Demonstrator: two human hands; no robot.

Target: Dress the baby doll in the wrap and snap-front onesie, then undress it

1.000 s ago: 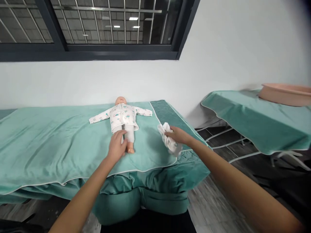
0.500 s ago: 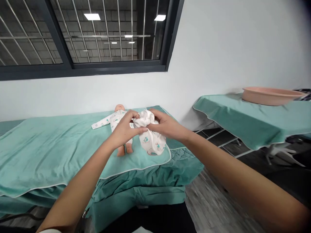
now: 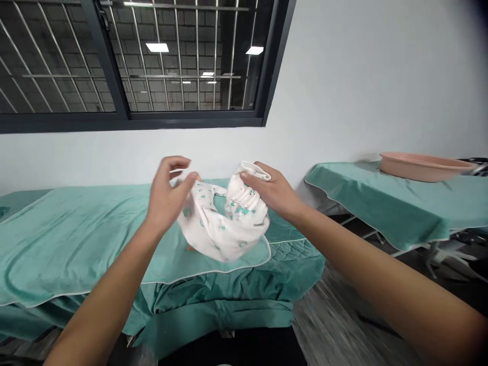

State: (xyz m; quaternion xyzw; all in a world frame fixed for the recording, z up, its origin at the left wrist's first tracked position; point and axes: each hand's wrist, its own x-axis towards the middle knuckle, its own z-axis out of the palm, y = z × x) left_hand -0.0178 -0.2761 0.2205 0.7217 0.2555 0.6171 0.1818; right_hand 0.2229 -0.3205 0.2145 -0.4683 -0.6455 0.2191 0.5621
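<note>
White baby pants point(image 3: 229, 234) with a green print hang in a loose curve above the bed, in front of my body. My right hand point(image 3: 272, 188) is closed on their gathered end, thumb in front and fingers behind. Beside the other end, my left hand point(image 3: 168, 190) has its thumb and fingers apart. That end of the cloth droops just right of the left thumb. The baby doll behind is almost wholly hidden by the pants; only a bit of its foot point(image 3: 190, 248) shows below them.
A green sheet point(image 3: 95, 229) covers the bed against the white wall, under a barred window point(image 3: 183, 61). To the right, a pink basin point(image 3: 423, 168) stands on a second table with a green cloth point(image 3: 381, 195). Grey floor lies between them.
The bunched pants have dropped open into a hanging curve. My left hand has let go and moved left, while my right still grips them. The doll is now mostly covered from view.
</note>
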